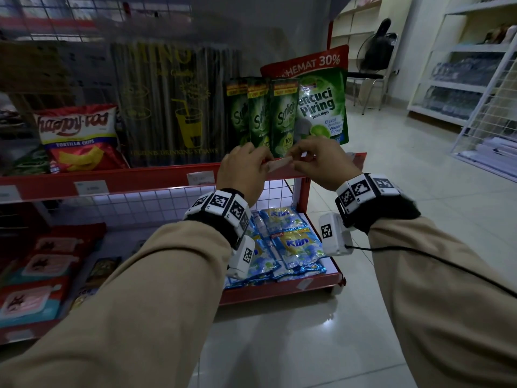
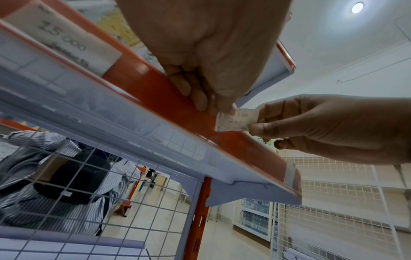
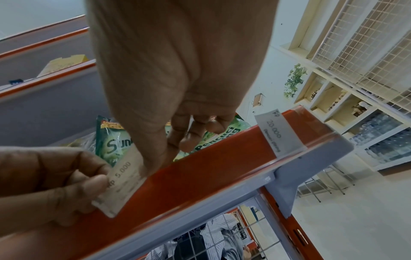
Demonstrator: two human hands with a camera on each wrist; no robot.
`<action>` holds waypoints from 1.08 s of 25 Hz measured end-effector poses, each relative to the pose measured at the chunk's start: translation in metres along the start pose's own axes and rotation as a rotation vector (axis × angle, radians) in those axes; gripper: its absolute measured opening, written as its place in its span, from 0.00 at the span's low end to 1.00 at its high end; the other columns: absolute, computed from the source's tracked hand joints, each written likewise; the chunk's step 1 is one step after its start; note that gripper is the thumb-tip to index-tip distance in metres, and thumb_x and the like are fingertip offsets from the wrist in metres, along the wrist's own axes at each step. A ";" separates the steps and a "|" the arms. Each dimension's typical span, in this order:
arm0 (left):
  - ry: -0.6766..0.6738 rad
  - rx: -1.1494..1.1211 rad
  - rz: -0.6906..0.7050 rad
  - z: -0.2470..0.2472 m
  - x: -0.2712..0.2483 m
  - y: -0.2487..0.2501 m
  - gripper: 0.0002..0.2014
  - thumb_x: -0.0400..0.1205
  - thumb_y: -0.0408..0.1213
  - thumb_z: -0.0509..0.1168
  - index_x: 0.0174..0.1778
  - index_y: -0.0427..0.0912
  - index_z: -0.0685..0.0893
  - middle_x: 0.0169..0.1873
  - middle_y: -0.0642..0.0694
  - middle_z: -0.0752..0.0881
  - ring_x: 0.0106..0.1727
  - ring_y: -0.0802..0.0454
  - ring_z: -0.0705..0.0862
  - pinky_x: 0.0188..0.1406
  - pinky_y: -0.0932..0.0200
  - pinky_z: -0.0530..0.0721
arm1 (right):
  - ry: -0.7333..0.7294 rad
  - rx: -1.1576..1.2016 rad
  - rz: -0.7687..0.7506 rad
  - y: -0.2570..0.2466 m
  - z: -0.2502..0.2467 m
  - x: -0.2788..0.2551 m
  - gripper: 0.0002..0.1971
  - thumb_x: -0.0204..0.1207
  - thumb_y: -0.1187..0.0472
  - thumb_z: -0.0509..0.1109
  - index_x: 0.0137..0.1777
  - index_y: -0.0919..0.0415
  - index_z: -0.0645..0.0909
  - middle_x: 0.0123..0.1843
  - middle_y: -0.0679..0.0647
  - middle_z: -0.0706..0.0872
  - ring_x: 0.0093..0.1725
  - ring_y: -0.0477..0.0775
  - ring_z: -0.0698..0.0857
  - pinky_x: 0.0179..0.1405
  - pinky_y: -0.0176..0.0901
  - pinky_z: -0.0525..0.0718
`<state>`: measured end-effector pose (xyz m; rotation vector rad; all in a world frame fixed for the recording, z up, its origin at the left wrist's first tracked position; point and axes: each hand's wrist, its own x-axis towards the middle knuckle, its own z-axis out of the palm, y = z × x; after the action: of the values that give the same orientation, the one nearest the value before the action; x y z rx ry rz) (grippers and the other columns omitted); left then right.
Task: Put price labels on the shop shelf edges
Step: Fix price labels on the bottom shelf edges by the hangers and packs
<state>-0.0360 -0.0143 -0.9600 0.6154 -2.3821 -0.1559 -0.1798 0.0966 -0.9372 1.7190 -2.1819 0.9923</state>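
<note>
Holding: price label, centre frame, at red shelf edge
Left hand: pinches label's left end
Right hand: pinches right end

A small shop: red-edged shelves of packaged goods with price tags.
</note>
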 end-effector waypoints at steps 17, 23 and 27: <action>-0.103 0.134 0.055 -0.004 0.006 -0.002 0.11 0.86 0.42 0.57 0.61 0.48 0.80 0.54 0.46 0.79 0.58 0.44 0.76 0.58 0.49 0.72 | -0.160 -0.225 0.024 -0.005 -0.010 -0.003 0.13 0.75 0.60 0.70 0.60 0.53 0.80 0.52 0.53 0.79 0.50 0.53 0.77 0.49 0.48 0.77; -0.161 0.143 0.057 -0.010 0.009 -0.001 0.12 0.86 0.42 0.57 0.59 0.44 0.82 0.54 0.43 0.79 0.57 0.43 0.76 0.57 0.48 0.75 | -0.214 -0.332 0.055 -0.005 -0.009 -0.004 0.11 0.78 0.58 0.66 0.59 0.54 0.82 0.59 0.56 0.77 0.55 0.58 0.78 0.50 0.48 0.76; -0.188 0.198 0.070 -0.012 0.009 0.002 0.14 0.87 0.42 0.56 0.60 0.41 0.82 0.55 0.41 0.79 0.58 0.42 0.76 0.57 0.47 0.77 | -0.212 -0.278 0.077 -0.008 -0.012 -0.005 0.12 0.77 0.56 0.67 0.59 0.53 0.82 0.57 0.55 0.77 0.56 0.57 0.78 0.51 0.48 0.77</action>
<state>-0.0353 -0.0161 -0.9444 0.6310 -2.6190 0.0565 -0.1737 0.1069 -0.9276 1.6846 -2.3968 0.5085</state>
